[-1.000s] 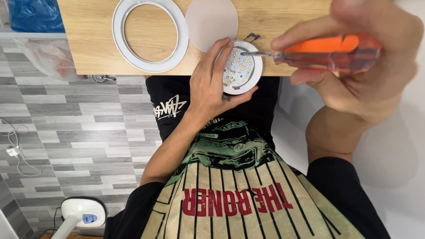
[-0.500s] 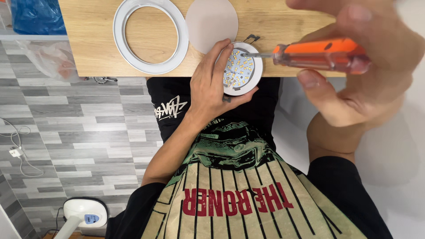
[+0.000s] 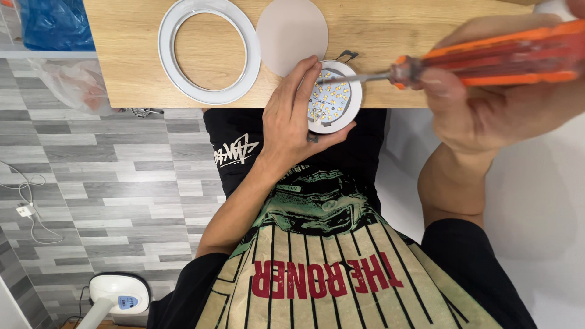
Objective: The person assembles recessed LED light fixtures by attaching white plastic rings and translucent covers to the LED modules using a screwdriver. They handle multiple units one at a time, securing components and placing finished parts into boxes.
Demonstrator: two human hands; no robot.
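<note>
Head view: left hand (image 3: 292, 116) cups round LED lamp body (image 3: 334, 97) at bench (image 3: 390, 36) near edge, fingers wrapped on its rim. Right hand (image 3: 487, 103) at 3 o'clock, fingers clamped on orange screwdriver (image 3: 487, 58). Shaft long axis runs 3-to-9 o'clock, tip over LED board. White ring (image 3: 209, 52) and diffuser disc (image 3: 292, 35) lie at 10 to 11 o'clock, apart from lamp.

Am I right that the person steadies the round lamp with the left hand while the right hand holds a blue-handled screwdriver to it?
Not quite: the head view shows the screwdriver has an orange handle, not blue. The rest stands: the left hand steadies the round lamp at the table edge, and the right hand holds the tool to it.
</note>
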